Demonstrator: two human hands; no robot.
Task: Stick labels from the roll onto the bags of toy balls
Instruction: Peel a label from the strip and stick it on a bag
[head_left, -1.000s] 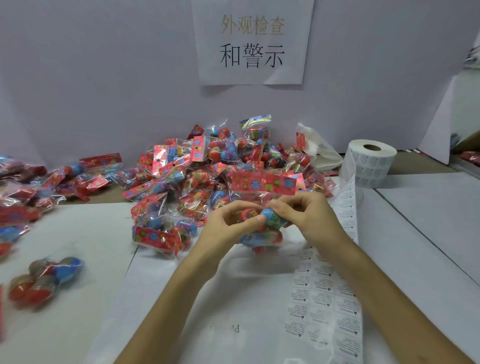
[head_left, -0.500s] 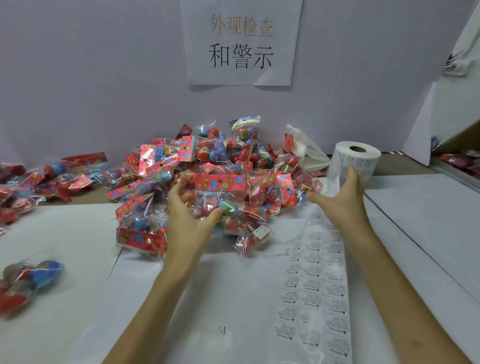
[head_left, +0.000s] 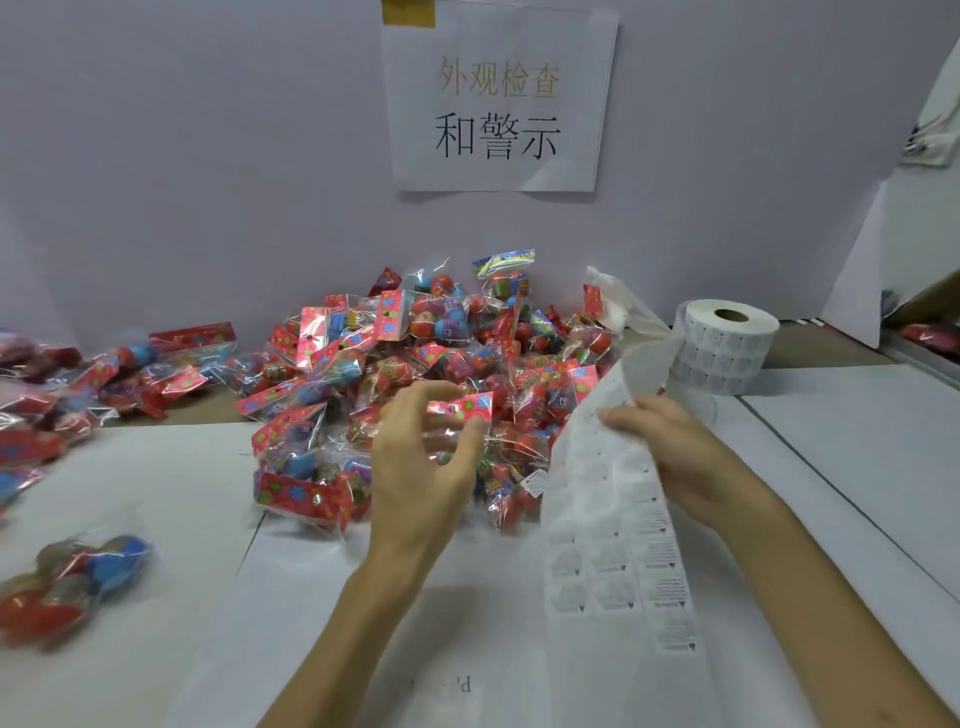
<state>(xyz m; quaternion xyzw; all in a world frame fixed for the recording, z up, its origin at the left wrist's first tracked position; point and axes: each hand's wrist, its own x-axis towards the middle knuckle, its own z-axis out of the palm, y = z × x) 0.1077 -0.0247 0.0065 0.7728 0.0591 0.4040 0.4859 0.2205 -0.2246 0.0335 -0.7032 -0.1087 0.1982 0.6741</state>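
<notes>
A heap of clear bags of toy balls with red card headers lies against the back wall. My left hand grips one bag at the front of the heap, thumb and fingers curled round it. The white label roll stands at the right. Its unrolled strip runs toward me over the paper. My right hand pinches the strip's right edge and lifts it off the table.
More bags lie at the far left, and one bag sits alone at the near left. White paper sheets cover the table. A printed sign hangs on the wall. A white plastic bag lies behind the heap.
My hands parted from the bag they held together. The left hand went into the heap and took a bag. The right hand reached toward the roll, then came back and lifted the strip.
</notes>
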